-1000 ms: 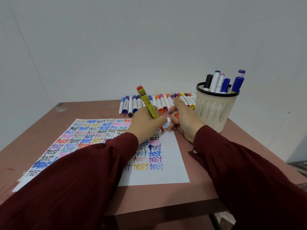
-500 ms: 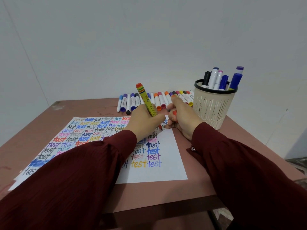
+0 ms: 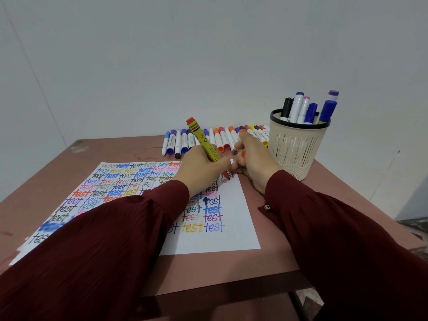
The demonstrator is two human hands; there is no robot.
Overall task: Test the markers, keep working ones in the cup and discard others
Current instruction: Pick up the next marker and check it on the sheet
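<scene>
Left of the cup (image 3: 296, 144), left hand (image 3: 199, 167) grips the marker (image 3: 203, 140), tip on paper (image 3: 231, 228); right hand (image 3: 257, 163) pinches a red cap (image 3: 243, 154); brown desk (image 3: 231, 269), white wall (image 3: 208, 54).

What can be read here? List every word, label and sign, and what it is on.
"test": handwritten over and over, in many colours, on the paper.
Recycling symbol: on the yellow-green marker in the left hand; its other print is blurred.
Labels on the row of markers: too small to read.
</scene>
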